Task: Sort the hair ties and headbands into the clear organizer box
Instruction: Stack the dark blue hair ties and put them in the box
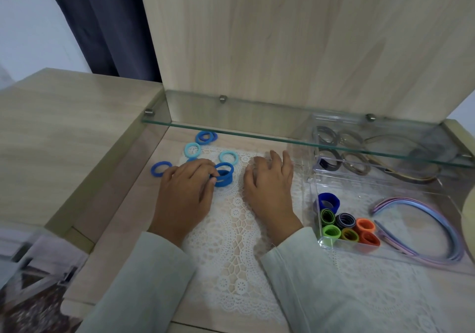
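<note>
Under the glass shelf, on the lace mat, our left hand [183,191] has its fingers [205,172] closed on a small stack of blue hair ties [224,176], which lies just right of them. Our right hand [270,186] rests flat, fingers spread, holding nothing, and sits between that stack and the clear organizer box [385,254] farther right, so it is nearer the box.
</note>
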### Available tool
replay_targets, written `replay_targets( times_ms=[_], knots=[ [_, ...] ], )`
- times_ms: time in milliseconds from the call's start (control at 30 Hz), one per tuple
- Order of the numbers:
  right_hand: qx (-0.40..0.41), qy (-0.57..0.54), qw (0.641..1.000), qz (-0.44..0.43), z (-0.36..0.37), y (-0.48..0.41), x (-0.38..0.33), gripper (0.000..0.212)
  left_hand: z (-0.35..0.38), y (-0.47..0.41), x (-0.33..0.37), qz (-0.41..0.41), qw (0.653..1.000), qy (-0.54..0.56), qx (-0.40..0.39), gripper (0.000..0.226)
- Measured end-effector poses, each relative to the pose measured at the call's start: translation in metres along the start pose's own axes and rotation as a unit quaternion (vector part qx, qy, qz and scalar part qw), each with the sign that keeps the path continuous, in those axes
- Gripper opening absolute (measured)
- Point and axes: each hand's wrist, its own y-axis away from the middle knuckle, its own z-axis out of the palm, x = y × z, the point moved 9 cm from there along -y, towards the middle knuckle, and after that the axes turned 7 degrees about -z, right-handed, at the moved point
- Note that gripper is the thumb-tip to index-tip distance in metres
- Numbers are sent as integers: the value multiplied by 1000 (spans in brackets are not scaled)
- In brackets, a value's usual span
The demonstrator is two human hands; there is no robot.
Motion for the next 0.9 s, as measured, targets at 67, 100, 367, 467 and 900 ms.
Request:
replay_targets(
  times_ms=[67, 100, 367, 467, 900],
  knots=[
    [-1, -4, 1000, -2, -1, 0, -1, 40, -2, 0, 0, -5, 1000, 0, 1, 11],
    [-3, -5, 1000, -2, 0, 0, -1, 40, -2, 1, 0, -8, 1000, 0, 2, 11],
    [1, -7, 1000, -2, 0, 1, 1, 40, 1, 0, -1, -16, 1000, -3, -12, 10],
    [3, -7, 1000, -5, 0, 1, 0, 40, 2, 0, -2, -20, 1000, -2, -19, 12],
    [19, -35, 999, -23, -1, -2, -1, 40, 2, -1, -7, -96, 993, 33, -65, 50]
  ],
)
